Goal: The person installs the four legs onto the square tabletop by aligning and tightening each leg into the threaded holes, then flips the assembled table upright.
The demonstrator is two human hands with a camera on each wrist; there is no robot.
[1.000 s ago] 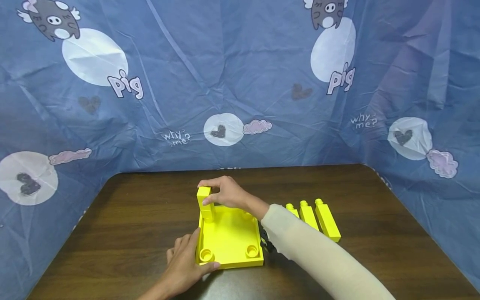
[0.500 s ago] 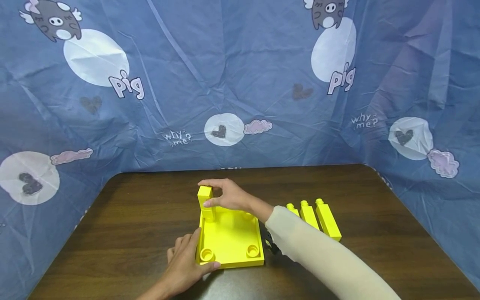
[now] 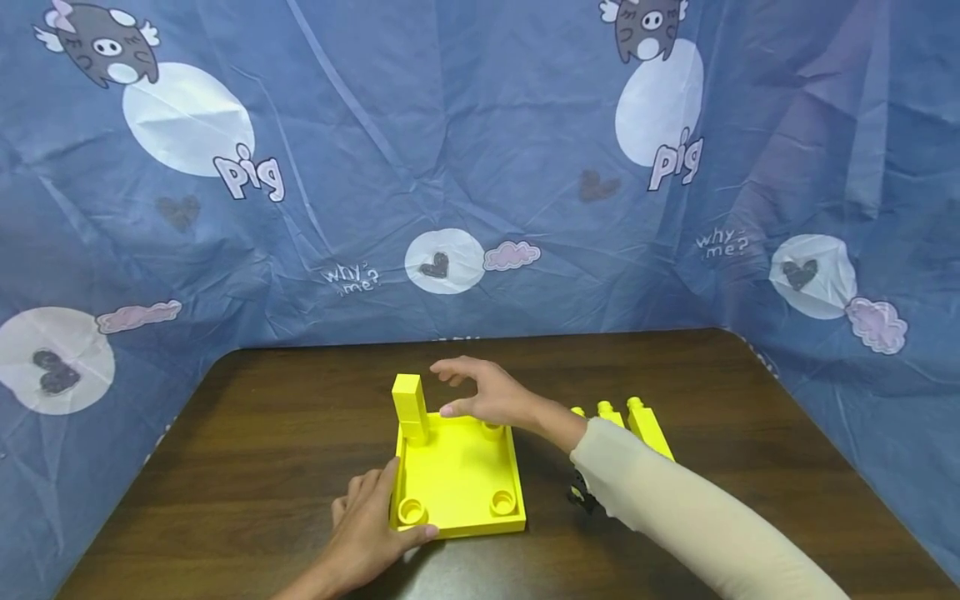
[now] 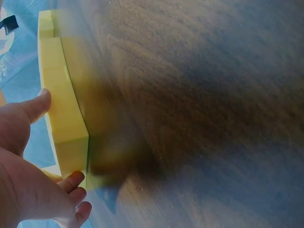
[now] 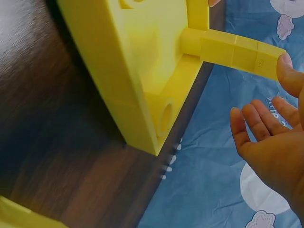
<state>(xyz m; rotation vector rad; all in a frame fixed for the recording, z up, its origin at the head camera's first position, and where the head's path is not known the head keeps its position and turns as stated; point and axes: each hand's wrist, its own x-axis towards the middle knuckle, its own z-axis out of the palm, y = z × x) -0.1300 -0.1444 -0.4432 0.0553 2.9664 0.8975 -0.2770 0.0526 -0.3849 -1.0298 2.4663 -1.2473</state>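
Observation:
A yellow toy tabletop lies upside down on the brown table, rimmed, with round sockets at its corners. One square yellow leg stands upright in its far left socket. My left hand grips the near left corner, fingers along the left side and thumb at the front edge; the left wrist view shows the tabletop's side between thumb and fingers. Right of the upright leg, my right hand is in the air with fingers spread and nothing held. In the right wrist view the thumb overlaps the leg's end.
To the right lie three loose yellow legs with round pegs, partly hidden by the right sleeve. A blue patterned cloth hangs behind the brown table and along its sides.
My right hand has let go of the upright leg and moved right, its fingers opening. The leg stays standing in the socket. My left hand keeps its place on the corner.

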